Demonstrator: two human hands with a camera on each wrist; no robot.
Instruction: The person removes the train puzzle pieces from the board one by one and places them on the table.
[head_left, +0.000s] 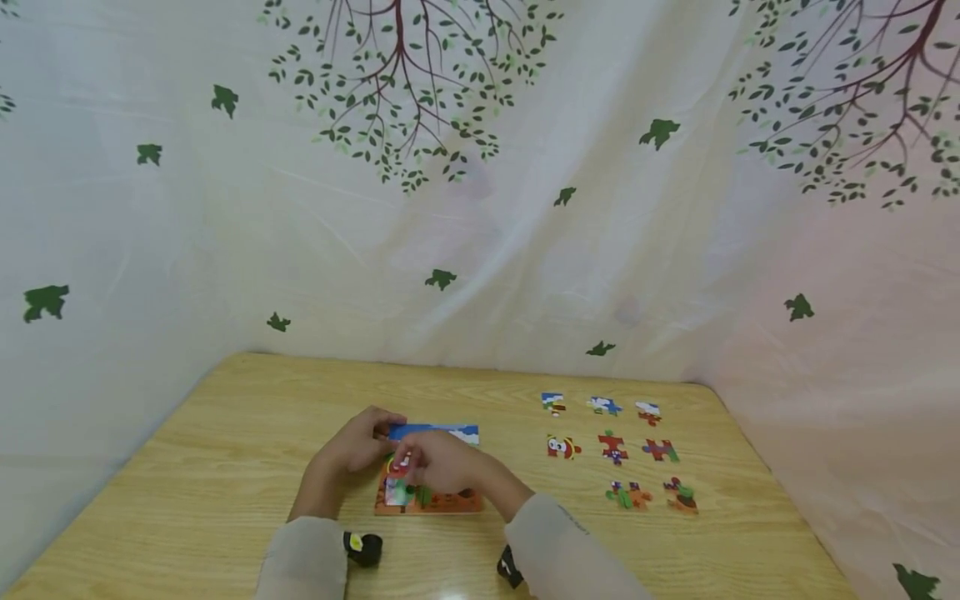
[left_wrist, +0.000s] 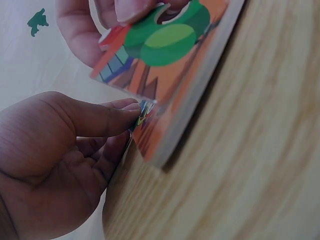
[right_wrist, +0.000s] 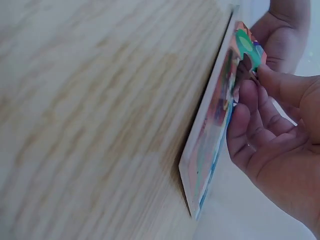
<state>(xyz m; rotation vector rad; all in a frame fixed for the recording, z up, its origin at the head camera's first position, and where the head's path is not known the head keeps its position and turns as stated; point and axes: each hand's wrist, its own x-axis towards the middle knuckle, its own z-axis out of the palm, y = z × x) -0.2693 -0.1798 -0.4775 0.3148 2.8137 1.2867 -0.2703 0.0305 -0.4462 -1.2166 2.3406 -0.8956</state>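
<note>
A puzzle board (head_left: 469, 434) with a blue sky top and an orange lower part lies flat on the table. My left hand (head_left: 358, 442) is at its left side; in the left wrist view its thumb and fingers hold the board's edge (left_wrist: 155, 142). Over the lower left of the board, my right hand (head_left: 447, 463) pinches a puzzle piece (left_wrist: 167, 42) between thumb and fingers. The piece shows green, orange and a bit of blue, and is tilted. In the right wrist view the same piece (right_wrist: 245, 42) is partly covered by the thumb.
Several loose puzzle pieces lie in rows to the right, among them a red piece with eyes (head_left: 561, 447) and a green and orange piece (head_left: 628, 497). The wooden table (head_left: 187, 500) meets a pale leaf-printed curtain (head_left: 480, 250) behind. Black straps (head_left: 364, 550) sit by the wrists.
</note>
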